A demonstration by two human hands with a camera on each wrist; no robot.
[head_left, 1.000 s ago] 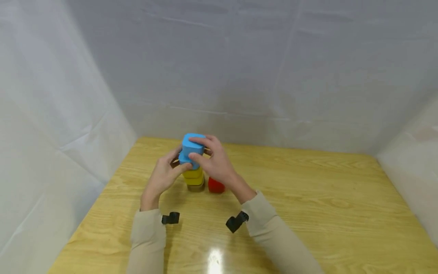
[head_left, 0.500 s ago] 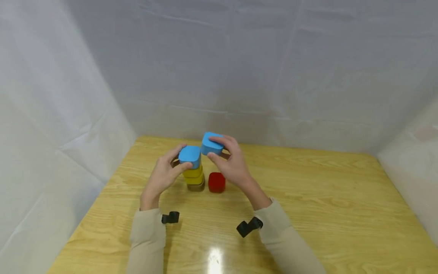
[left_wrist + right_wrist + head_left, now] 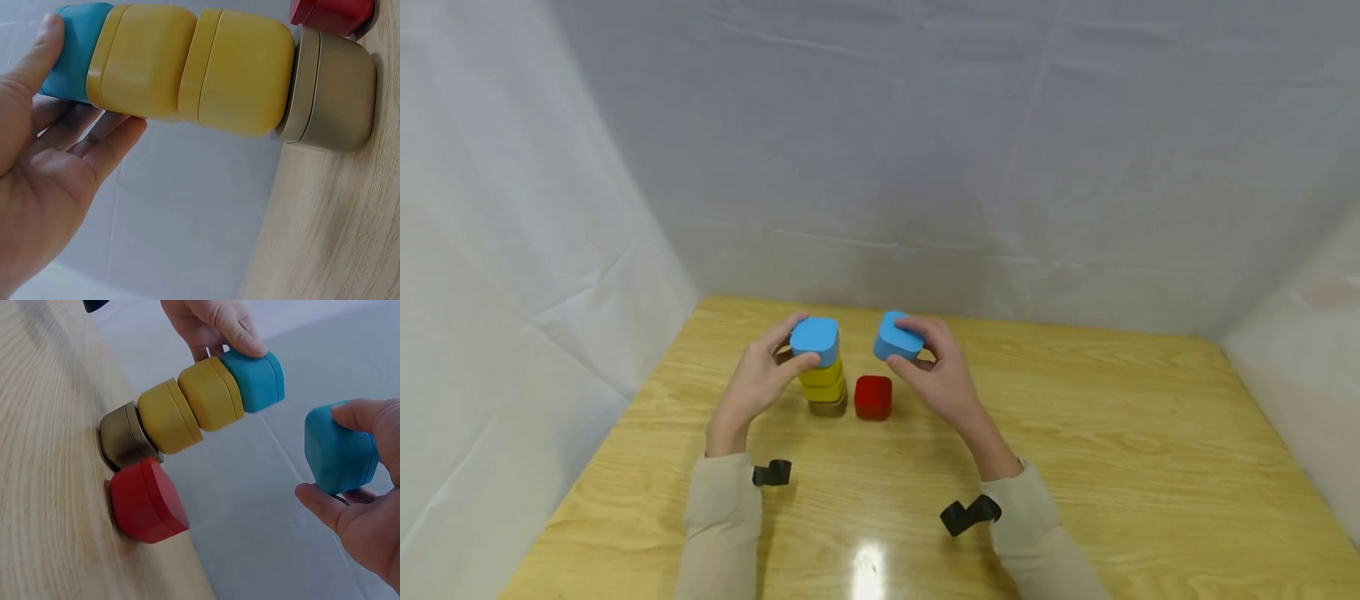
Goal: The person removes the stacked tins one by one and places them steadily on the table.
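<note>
Head view: our left hand [image 3: 758, 385] pinches the blue rounded box on top of the stack [image 3: 815, 340] of yellow and bronze boxes on the wooden table [image 3: 1075, 433]. Our right hand [image 3: 934, 373] pinches another blue rounded box [image 3: 897, 337] in the air, above the small red rounded box [image 3: 873, 397].

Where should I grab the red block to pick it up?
Take the red block from above, pinching its left and right flat sides. It sits flat on the table with its top free. The stack stands close on its left, so keep the fingers slim there, I think.
</note>
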